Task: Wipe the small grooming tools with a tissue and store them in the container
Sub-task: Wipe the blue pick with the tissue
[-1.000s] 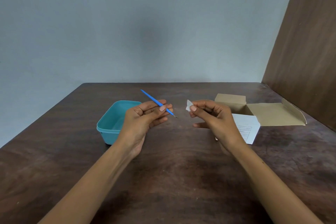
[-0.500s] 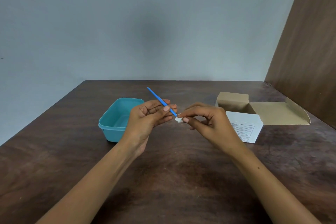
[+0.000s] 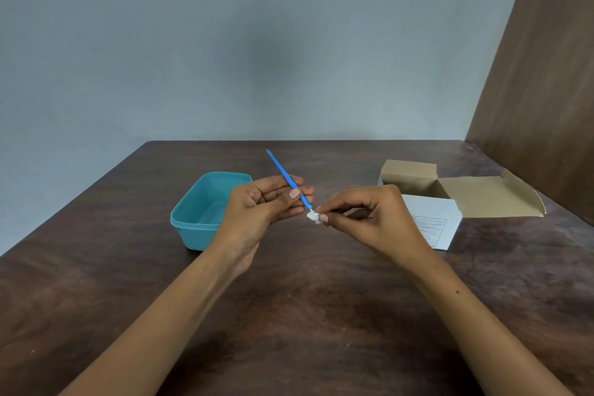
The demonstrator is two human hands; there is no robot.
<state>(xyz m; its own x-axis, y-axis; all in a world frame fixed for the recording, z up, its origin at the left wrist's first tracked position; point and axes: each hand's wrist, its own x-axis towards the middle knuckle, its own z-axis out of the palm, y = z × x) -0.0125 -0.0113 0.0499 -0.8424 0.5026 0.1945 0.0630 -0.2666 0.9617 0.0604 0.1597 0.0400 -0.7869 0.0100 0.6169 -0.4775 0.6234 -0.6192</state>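
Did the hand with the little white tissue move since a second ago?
Yes. The right hand moved left, away from the cardboard box, bringing the tissue to the blue tool tip.

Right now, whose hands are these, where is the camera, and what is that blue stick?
These are one person's two bare hands, with no machine. The camera sits on the person's head and looks down, so you see what they see. The left hand holds a thin blue stick, a small grooming tool. The right hand pinches a little wad of white tissue against the stick's lower tip to wipe it. On the brown table there is a teal container on the left and an open cardboard box on the right.
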